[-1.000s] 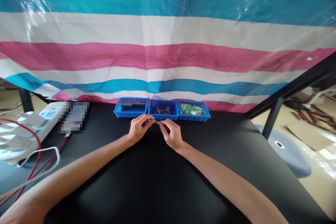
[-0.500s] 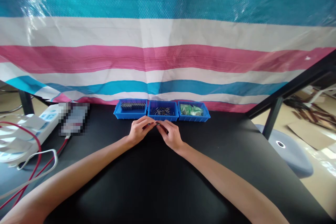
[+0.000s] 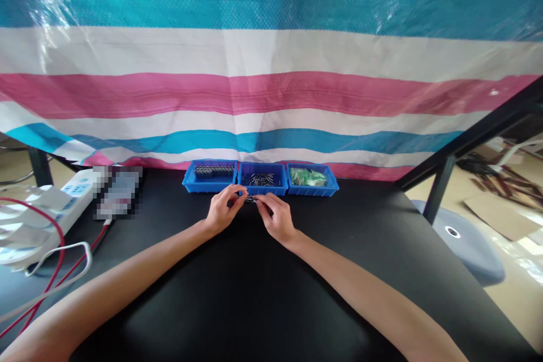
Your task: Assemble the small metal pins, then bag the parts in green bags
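Observation:
My right hand (image 3: pixel 276 216) pinches a small, slim metal piece (image 3: pixel 250 199) between thumb and fingertips; its exact kind is too small to make out. Close to its other end, my left hand (image 3: pixel 223 209) has thumb and index finger curled together, and whatever lies between those tips is hidden. Both hands are just in front of the middle blue bin (image 3: pixel 278 188), which contains loose thin metal pins or screws (image 3: pixel 261 179). The left blue bin (image 3: pixel 207 185) has rows of small metal cylindrical parts (image 3: pixel 214 171). Green-and-clear plastic packets (image 3: pixel 309 177) fill the right blue bin (image 3: pixel 314 190).
A white power strip (image 3: pixel 78 184) with plugs, red and white cables (image 3: pixel 87 260) and a blurred-out device (image 3: pixel 119 192) lie left on the black table (image 3: pixel 254 294). Behind the bins hangs a striped plastic sheet (image 3: pixel 271 90). A grey stool (image 3: pixel 470 249) stands beyond the right edge.
The left fingertips have drawn back slightly to the left and curled into a rounder pinch, so more of the metal piece shows. My right hand has stayed almost still.

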Tool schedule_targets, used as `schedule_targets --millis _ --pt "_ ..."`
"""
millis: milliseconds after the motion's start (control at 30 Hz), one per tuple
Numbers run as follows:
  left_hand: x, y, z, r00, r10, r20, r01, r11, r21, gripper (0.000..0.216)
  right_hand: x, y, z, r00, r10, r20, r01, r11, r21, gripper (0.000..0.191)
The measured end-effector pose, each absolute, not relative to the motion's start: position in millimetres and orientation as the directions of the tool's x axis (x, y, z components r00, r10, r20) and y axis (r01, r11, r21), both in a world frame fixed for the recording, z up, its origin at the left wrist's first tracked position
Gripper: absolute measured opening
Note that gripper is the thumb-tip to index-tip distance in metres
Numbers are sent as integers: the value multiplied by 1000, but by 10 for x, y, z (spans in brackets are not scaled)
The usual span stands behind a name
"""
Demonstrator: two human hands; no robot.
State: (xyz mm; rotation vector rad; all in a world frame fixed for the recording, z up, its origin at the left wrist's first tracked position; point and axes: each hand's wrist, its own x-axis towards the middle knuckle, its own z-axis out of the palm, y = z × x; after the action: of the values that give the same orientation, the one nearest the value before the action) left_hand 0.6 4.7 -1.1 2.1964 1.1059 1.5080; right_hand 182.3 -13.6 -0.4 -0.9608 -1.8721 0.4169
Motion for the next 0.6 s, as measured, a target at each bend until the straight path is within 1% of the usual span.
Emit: schedule_targets --millis 200,600 --pt "15 31 13 165 714 681 434 -672 600 13 1824 -136 -5 -227 762 606 417 639 -647 23" --pt "13 31 -3 145 709 691 440 -671 596 13 1824 -134 -12 -236 751 617 425 651 -629 24"
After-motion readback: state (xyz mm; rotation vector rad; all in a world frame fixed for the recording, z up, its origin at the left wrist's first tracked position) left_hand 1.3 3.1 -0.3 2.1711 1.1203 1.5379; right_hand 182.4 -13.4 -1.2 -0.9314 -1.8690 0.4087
